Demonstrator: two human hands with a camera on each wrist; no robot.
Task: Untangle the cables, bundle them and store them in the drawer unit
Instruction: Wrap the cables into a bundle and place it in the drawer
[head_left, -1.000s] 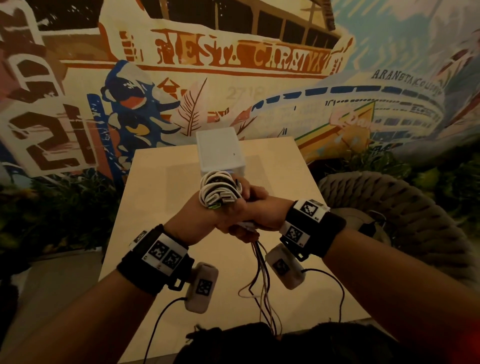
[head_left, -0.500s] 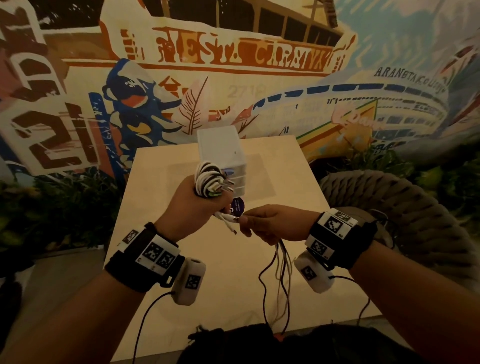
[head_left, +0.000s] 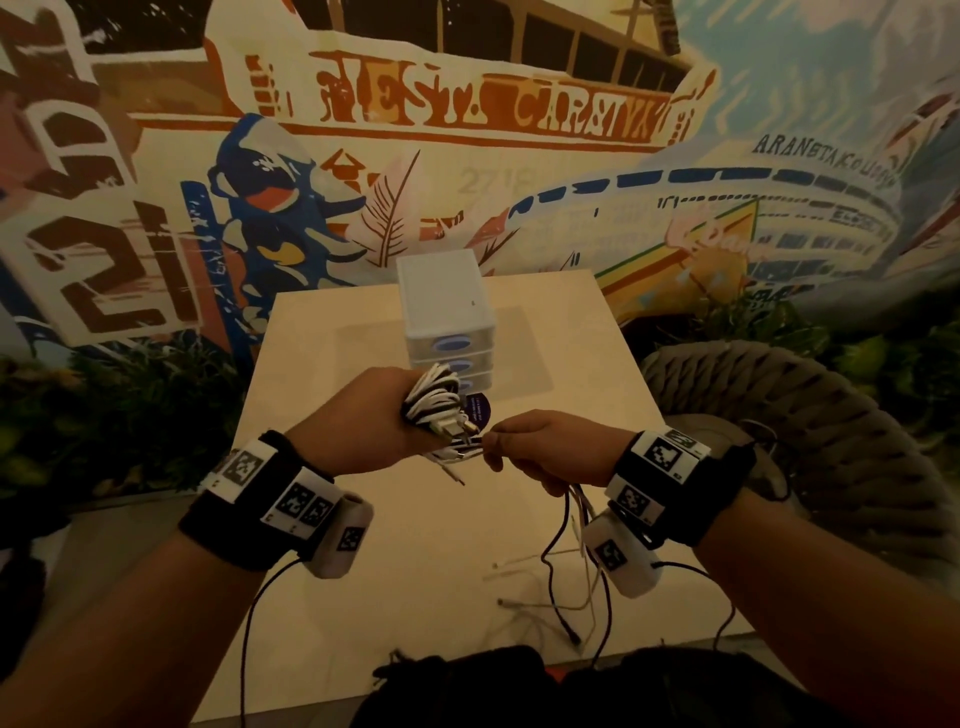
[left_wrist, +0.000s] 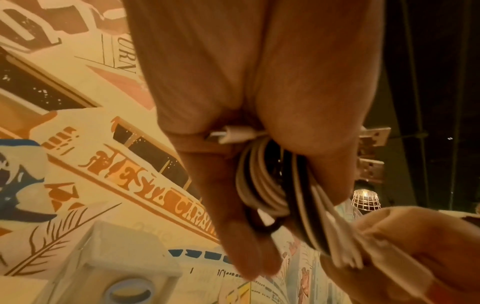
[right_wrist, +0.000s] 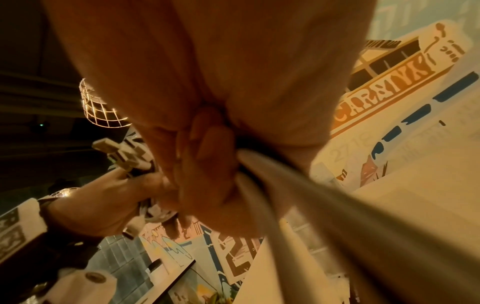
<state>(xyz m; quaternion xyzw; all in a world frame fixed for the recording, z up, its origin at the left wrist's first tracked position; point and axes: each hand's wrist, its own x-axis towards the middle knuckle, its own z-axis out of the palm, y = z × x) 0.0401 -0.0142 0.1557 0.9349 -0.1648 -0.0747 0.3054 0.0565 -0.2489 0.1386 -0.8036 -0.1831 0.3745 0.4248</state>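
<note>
My left hand (head_left: 387, 423) grips a coiled bundle of white and black cables (head_left: 434, 402) above the table, with USB plugs sticking out of it. In the left wrist view the cable loops (left_wrist: 262, 185) sit between thumb and fingers. My right hand (head_left: 524, 447) is just right of the bundle and pinches the loose cable strands (right_wrist: 262, 176) that run from it. Those loose ends (head_left: 571, 587) hang below the right hand onto the table. The white drawer unit (head_left: 444, 306) stands behind the hands with its drawers closed.
The beige table (head_left: 332, 571) ends near my body at the bottom. A small purple round card (head_left: 478, 408) lies in front of the drawer unit. A woven rope chair (head_left: 810, 415) stands to the right. A painted mural wall is behind the table.
My hands, clasped together a second ago, have drawn apart. The right hand moved right and down along the strands, and the left hand lowered the bundle with its coil tipped toward the drawers.
</note>
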